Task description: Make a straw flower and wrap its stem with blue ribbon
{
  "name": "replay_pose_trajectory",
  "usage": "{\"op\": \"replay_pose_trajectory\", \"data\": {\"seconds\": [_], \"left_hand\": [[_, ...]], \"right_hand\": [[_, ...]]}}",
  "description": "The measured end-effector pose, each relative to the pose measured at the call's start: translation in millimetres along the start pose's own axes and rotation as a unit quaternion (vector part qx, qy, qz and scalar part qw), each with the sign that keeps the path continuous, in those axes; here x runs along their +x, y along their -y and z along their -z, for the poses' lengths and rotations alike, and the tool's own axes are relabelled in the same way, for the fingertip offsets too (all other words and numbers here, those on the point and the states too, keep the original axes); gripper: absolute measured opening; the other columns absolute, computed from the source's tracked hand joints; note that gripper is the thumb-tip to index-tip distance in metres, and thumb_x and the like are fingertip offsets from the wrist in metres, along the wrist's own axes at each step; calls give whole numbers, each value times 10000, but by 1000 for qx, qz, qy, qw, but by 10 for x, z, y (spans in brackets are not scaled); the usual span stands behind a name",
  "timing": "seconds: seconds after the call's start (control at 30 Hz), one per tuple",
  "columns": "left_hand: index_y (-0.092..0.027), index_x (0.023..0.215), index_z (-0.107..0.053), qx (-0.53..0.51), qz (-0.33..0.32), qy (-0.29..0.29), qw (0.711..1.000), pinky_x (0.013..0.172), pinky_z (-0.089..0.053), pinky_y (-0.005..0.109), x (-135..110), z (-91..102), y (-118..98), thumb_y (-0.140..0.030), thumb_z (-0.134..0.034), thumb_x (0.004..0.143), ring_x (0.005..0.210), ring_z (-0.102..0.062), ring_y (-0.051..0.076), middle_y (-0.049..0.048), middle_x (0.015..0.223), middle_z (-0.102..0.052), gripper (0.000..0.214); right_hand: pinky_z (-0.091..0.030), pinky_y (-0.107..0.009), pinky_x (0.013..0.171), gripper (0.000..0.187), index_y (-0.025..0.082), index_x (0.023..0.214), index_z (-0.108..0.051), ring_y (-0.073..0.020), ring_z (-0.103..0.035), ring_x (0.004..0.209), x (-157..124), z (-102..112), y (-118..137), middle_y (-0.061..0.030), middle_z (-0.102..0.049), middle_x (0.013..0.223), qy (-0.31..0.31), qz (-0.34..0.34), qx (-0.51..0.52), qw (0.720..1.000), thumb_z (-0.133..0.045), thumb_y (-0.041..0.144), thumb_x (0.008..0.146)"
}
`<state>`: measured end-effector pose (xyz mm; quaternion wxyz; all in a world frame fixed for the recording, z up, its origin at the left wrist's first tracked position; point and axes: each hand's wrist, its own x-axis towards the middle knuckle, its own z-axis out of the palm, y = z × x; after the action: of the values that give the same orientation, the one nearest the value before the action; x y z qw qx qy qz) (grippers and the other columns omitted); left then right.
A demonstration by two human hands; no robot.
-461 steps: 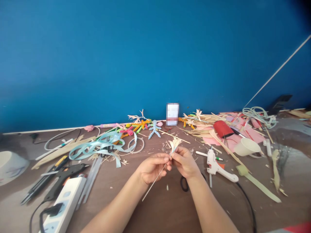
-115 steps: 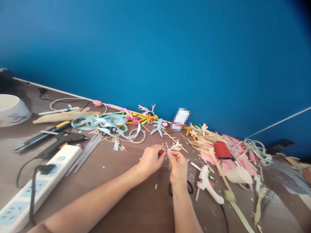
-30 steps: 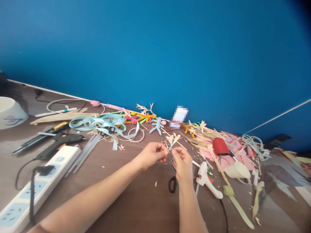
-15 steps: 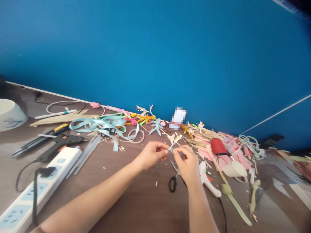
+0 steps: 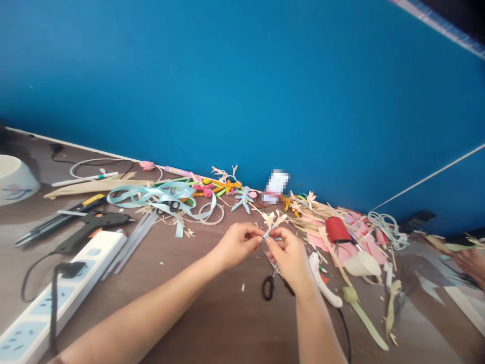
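Note:
My left hand (image 5: 238, 243) and my right hand (image 5: 288, 254) meet above the brown table, both pinched on a small straw-coloured flower (image 5: 273, 221) whose stem is wrapped in pale blue ribbon. The petals stick up just above my fingertips. Black-handled scissors (image 5: 270, 283) lie on the table right under my right hand. A white glue gun (image 5: 322, 280) lies just right of that hand.
A tangle of light blue ribbon (image 5: 159, 196), a black glue gun (image 5: 91, 230) and a white power strip (image 5: 56, 290) lie to the left. Coloured craft pieces (image 5: 220, 187), straw scraps, a red spool (image 5: 336, 229) and a paper cup (image 5: 362, 264) sit along the blue wall. Another person's hand (image 5: 472, 263) shows at far right.
Over the last second my hands stay pinched on the flower; the right hand has shifted slightly right and back toward the stem. The camera has tilted a little.

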<state>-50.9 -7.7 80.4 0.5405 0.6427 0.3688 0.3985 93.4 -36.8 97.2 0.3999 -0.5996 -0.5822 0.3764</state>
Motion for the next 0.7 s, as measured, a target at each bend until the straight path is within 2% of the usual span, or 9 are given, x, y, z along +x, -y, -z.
{"op": "replay_pose_trajectory", "data": {"seconds": [0.2, 0.37, 0.53, 0.7], "left_hand": [[-123, 801, -660, 23, -16, -8, 1000, 563, -401, 225, -6, 4, -6, -219, -498, 717, 584, -521, 118, 33, 663, -592, 206], [-97, 887, -622, -65, 48, -8, 997, 531, -407, 220, 8, -11, -5, -233, -533, 697, 534, -516, 108, 14, 582, -578, 250], [-91, 839, -616, -130, 68, -1, 989, 514, -404, 204, 18, -17, -1, -238, -559, 681, 513, -507, 88, 7, 578, -573, 223], [-101, 772, -613, -83, 51, -21, 995, 512, -397, 209, -3, -36, -12, -234, -546, 687, 511, -501, 94, 7, 568, -569, 171]], "right_hand": [[-376, -182, 396, 203, 161, 746, -527, -72, -442, 354, 72, -42, -43, 62, -506, 409, 14, -47, 196, 979, -619, 321, 663], [-403, -195, 413, 193, 159, 673, -526, -69, -437, 367, 82, -44, -53, 69, -489, 400, -2, -39, 254, 966, -655, 297, 628], [-383, -196, 407, 197, 155, 680, -548, -67, -410, 345, 74, -43, -26, 72, -464, 373, -5, -31, 206, 978, -645, 321, 634], [-322, -188, 377, 159, 156, 666, -567, -73, -424, 357, 50, -48, -25, 48, -502, 442, -70, 20, 34, 997, -601, 311, 664]]}}
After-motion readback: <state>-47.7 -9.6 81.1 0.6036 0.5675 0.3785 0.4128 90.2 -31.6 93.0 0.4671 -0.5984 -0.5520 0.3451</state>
